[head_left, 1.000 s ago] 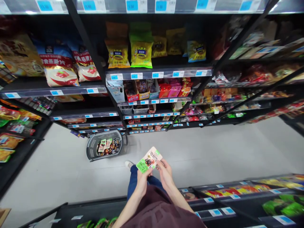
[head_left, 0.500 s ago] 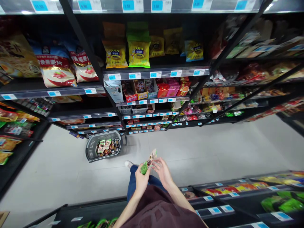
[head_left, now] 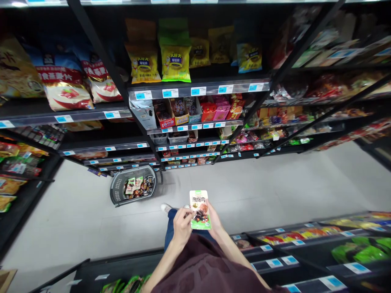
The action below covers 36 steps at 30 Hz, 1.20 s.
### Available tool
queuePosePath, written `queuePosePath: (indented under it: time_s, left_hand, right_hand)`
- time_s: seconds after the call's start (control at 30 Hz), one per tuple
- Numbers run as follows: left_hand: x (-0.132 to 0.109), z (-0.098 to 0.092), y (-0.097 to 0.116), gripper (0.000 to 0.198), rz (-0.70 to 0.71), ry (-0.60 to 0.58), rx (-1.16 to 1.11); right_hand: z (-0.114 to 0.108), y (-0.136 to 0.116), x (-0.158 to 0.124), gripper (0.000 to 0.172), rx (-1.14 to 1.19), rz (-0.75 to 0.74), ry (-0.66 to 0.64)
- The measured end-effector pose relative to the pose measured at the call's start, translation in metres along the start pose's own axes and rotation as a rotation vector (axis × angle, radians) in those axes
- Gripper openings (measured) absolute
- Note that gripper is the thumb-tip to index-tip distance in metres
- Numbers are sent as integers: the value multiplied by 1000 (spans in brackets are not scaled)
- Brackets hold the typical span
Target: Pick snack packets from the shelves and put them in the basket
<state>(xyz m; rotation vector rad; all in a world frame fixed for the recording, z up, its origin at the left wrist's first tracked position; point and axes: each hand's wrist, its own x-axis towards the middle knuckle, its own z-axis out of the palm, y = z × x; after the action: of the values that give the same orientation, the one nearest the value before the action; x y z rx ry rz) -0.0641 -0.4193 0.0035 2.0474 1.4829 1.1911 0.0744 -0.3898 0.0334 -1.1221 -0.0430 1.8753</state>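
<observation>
Right hand [head_left: 215,220] holds the flat, round-cornered packet [head_left: 200,208] by its right edge; left hand [head_left: 182,226], grip unclear, touches its left; smooth floor [head_left: 175,186] separates it from the perforated basket [head_left: 116,188].

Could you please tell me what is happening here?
A person standing in a shop aisle holds a white-and-green packet upright, front facing the camera. The right hand grips its right edge; the left hand has its fingers bent at the left edge, though whether they grip is unclear. Ahead to the left, a grey basket stands on the floor by the shelves, holding similar-looking packets and dark-wrapped items.
</observation>
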Motion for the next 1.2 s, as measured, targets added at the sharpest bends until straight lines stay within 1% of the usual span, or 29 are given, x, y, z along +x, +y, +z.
queuePosePath:
  time_s: [0.1, 0.17, 0.23, 0.33, 0.4, 0.47, 0.53, 0.6, 0.67, 0.73, 0.77, 0.83, 0.9, 0.93, 1.03, 1.13, 1.2]
  left_hand:
    - [0, 1, 1, 24, 19, -3, 29]
    - [-1, 0, 3, 27, 24, -19, 90]
    - [-2, -1, 7, 38, 48, -50, 163]
    - [-3, -1, 13, 53, 119, -143, 217]
    - [-4, 3, 17, 59, 126, -205, 214]
    - [-4, 7, 18, 62, 83, -224, 198]
    - [-4, 12, 18, 63, 15, -216, 149]
    - [-3, 15, 16, 55, -80, -190, 47]
    - [0, 17, 11, 39, -236, -128, -83]
    - [3, 18, 2, 24, -431, -64, -201]
    - [5, 19, -3, 20, -534, -52, -257]
    - [10, 18, -15, 21, -717, -57, -380]
    - [16, 15, -26, 26, -840, -50, -504]
    - [19, 13, -31, 28, -873, -36, -554]
    - [27, 3, -43, 29, -915, 7, -646]
    - [34, -9, -55, 32, -957, 22, -716]
    - [39, -17, -63, 33, -988, 29, -762]
  right_hand:
    - [-2, -1, 0, 51, 20, 34, -78]
    - [-3, 0, 0, 51, 3, -1, -47]
    - [-3, 1, 0, 50, -33, -59, 2]
    - [-2, 3, 2, 48, -80, -123, 48]
    - [-1, 5, 4, 49, -85, -121, 48]
    - [0, 6, 6, 54, -54, -84, 7]
    - [-1, 8, 9, 57, -4, -59, -58]
    - [-4, 10, 14, 54, 16, -90, -64]
    - [-10, 14, 21, 49, -6, -129, 2]
    - [-17, 18, 31, 53, -42, -90, 94]
    - [-21, 20, 36, 54, -49, -48, 128]
    - [-24, 23, 46, 52, -47, 18, 175]
    - [-23, 23, 55, 46, -54, 23, 201]
    - [-20, 21, 59, 44, -69, 9, 207]
    - [-5, 13, 70, 41, -158, -54, 191]
    - [13, 4, 82, 42, -270, -92, 151]
    - [25, -2, 91, 41, -352, -86, 106]
